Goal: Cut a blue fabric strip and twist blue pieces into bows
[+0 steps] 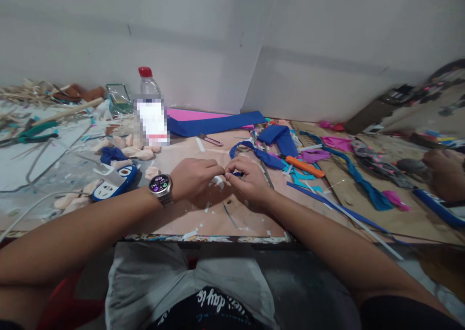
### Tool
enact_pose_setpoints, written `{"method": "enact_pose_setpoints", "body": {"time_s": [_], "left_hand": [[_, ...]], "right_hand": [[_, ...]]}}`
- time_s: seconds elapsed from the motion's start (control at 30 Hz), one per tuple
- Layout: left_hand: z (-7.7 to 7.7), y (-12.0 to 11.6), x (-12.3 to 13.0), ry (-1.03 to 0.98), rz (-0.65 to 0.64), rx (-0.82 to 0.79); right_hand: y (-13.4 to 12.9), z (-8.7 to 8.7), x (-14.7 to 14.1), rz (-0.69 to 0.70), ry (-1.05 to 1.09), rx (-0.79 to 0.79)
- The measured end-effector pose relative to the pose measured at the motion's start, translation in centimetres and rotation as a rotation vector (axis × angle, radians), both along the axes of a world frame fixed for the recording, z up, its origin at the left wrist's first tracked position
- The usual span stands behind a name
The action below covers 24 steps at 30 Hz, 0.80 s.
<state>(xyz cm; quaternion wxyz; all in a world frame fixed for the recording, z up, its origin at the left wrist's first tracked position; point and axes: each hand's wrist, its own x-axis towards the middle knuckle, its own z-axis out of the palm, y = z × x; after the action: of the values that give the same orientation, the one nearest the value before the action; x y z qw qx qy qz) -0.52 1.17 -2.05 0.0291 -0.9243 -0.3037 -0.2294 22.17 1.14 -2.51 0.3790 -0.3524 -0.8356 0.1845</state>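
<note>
Just behind my left hand, my watch shows 10:25; its smaller figures are too fine for me to read. Below the table's near edge, my dark shirt carries white script: I make out "day", then apparently "is", the rest lost in folds. The phone screen near the far edge is blurred.

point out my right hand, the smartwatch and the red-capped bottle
Right hand (pixel 251 179), head view: middle of the hand.
Smartwatch (pixel 159 184), head view: lit dial.
Red-capped bottle (pixel 148 86), head view: clear upper body.
</note>
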Motion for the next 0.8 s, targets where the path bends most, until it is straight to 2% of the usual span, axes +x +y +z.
{"method": "enact_pose_setpoints", "body": {"time_s": [0.13,0.3,0.63,0.8], "left_hand": [[0.11,-0.15,0.08,-0.017,0.032,-0.019],[-0.18,-0.18,0.19,-0.147,0.081,-0.063],[-0.43,0.18,-0.31,-0.273,-0.085,-0.005],[-0.31,0.10,-0.16,-0.301,-0.101,-0.040]], "right_hand": [[-0.10,0.14,-0.11,0.000,-0.014,0.035],[-0.03,0.19,-0.10,0.010,-0.042,0.066],[0.04,-0.06,0.03,0.010,-0.040,0.108],[-0.10,0.12,-0.01,0.015,-0.033,0.099]]}}
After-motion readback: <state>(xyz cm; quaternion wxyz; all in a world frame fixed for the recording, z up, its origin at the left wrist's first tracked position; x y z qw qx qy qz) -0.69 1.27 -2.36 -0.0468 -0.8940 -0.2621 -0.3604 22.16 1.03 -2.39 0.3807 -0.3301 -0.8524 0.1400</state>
